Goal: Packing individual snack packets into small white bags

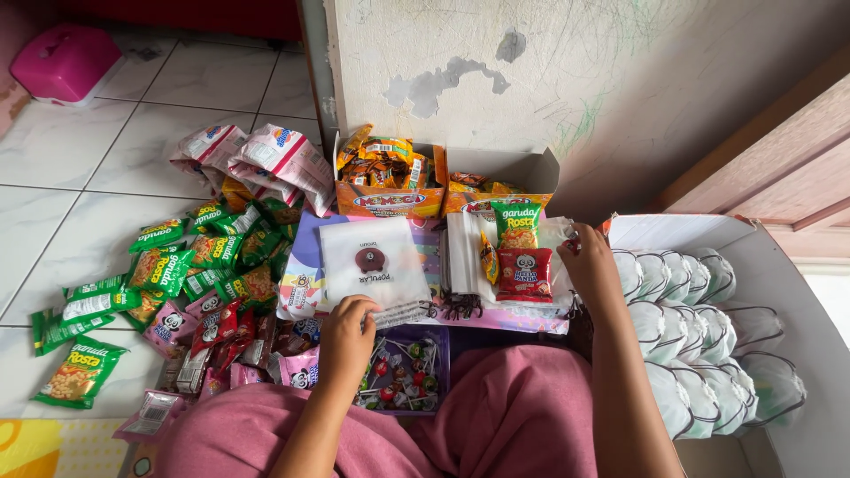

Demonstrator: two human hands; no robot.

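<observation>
**Snack sorting on the floor**

White pouch [375,259] flat at centre, lower edge pinched by curled left hand [345,336]. Right hand [587,261] loosely curled beside stacked snack packets [521,252], grip unclear. Lollipop tray [407,367] below; green packets [190,265] scattered left.

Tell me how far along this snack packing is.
Looks done: the box on the right holds rows of filled white bags. In hand: the left hand rests on a flat white bag, and the right hand reaches beside a green and a red packet lying on the stack. Left: many loose green packets lie on the floor.
</observation>
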